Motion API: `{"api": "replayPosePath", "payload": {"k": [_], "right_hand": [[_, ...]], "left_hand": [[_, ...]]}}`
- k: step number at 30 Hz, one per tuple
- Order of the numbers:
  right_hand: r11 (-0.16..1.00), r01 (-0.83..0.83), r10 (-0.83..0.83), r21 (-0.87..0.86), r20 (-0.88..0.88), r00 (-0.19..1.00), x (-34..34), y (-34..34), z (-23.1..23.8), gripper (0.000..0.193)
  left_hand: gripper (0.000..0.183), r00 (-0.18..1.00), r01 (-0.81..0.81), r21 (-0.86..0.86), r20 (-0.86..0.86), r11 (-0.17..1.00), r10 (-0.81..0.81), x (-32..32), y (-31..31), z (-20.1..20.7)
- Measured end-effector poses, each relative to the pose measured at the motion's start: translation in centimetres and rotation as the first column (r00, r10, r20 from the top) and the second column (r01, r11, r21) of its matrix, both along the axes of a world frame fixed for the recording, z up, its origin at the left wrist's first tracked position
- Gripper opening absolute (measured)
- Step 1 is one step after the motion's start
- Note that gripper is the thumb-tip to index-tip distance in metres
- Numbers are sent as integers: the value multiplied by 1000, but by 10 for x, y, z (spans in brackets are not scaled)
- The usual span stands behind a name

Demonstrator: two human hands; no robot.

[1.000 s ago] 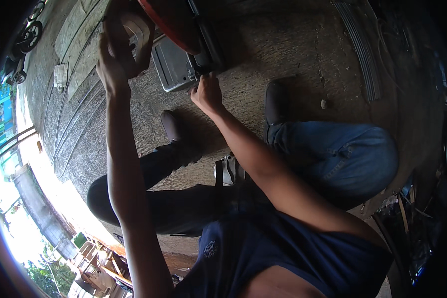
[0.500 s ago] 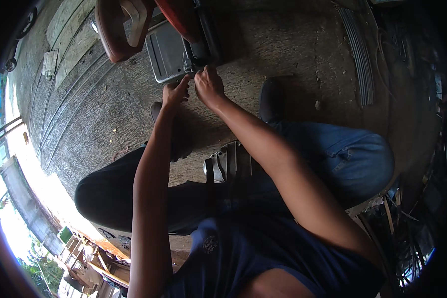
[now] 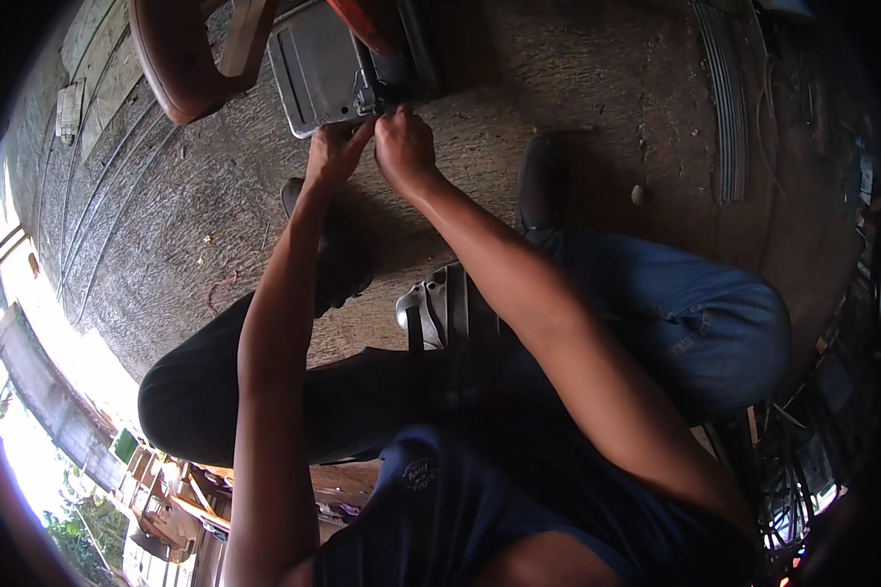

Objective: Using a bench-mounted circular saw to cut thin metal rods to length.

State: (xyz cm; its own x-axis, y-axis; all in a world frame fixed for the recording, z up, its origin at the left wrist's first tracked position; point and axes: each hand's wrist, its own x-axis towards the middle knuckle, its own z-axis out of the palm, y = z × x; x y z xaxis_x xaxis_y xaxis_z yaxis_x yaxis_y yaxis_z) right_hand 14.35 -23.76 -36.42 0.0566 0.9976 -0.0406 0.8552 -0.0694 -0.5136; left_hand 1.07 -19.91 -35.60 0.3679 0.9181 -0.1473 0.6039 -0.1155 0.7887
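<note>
In front of me is a machine with a flat grey metal base (image 3: 313,73), a red part (image 3: 367,24) and a dark bar above it. A small metal bracket (image 3: 365,101) sits near the base's front corner. My left hand (image 3: 335,155) is closed at the base's front edge, its thumb reaching toward the other hand. Right beside it, my right hand (image 3: 404,147) is curled closed just below the bracket. Whatever the fingers of either hand grip is hidden behind them.
A reddish-brown curved piece with an opening (image 3: 181,73) stands left of the base. Ribbed metal strip (image 3: 722,108) lies on the rough floor at the far right, near a small stone (image 3: 637,195). Between my legs is a shiny grey object with dark straps (image 3: 426,311).
The whole view has shifted slightly, so the machine sits higher and further left. Both hands stay at its front edge, now closer together.
</note>
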Motion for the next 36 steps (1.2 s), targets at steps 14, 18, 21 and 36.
{"api": "replayPosePath", "payload": {"k": [14, 18, 21, 36], "right_hand": [[980, 10, -33, -197, -113, 993, 6, 11, 9, 12], [986, 68, -86, -149, -122, 989, 1, 14, 5, 12], [975, 215, -224, -65, -294, 929, -4, 18, 6, 14], [914, 232, -333, -332, -290, 897, -1, 13, 17, 32]], "left_hand": [[36, 981, 137, -320, -85, 938, -173, -5, 16, 44], [22, 812, 503, 92, -392, 859, -433, -20, 13, 24], [19, 860, 480, 165, -283, 862, -425, -19, 12, 13], [38, 874, 119, -261, -431, 958, -226, -24, 10, 86]]}}
